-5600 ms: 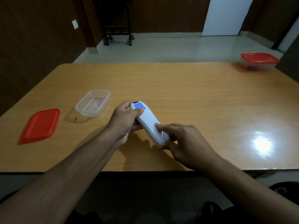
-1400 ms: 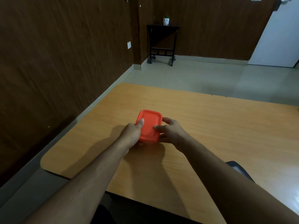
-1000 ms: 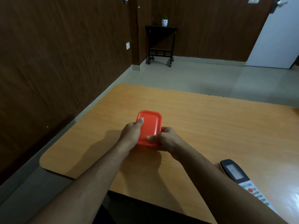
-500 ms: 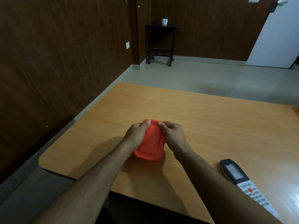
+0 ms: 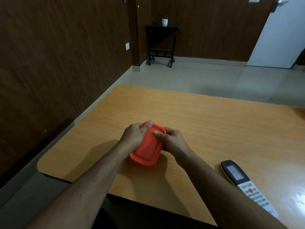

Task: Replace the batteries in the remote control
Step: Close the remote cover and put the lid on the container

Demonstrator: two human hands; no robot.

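- The left hand (image 5: 135, 138) and the right hand (image 5: 173, 141) are both closed around a small rectangular container capped with an orange-red plastic lid (image 5: 147, 146), thumbs on top and fingers wrapped down its long sides.
- The container appears tipped toward the person; I cannot tell whether its near edge rests on the table or is lifted clear, since the hands and their shadow cover its base.
- The long white remote control with a dark display end (image 5: 244, 182) lies face up on the table to the right, just beside the right forearm and untouched by either hand.
- Judging from that, the remote is done with: buttons up, set aside, no cover or loose battery in sight. The back of it is hidden, so this cannot be confirmed.
- What remains looks like tidying: pressing the lid home on the container, which probably holds batteries, though nothing of its contents shows.
- The surface is an orange-brown wooden table (image 5: 214, 126) with a rounded left corner, lightly glossy.
- Beyond it lies pale tiled floor, dark wood-panelled walls, a small black side table on castors (image 5: 160, 45) bearing a little white pot (image 5: 164, 22), and a white door (image 5: 280, 38) at the right.
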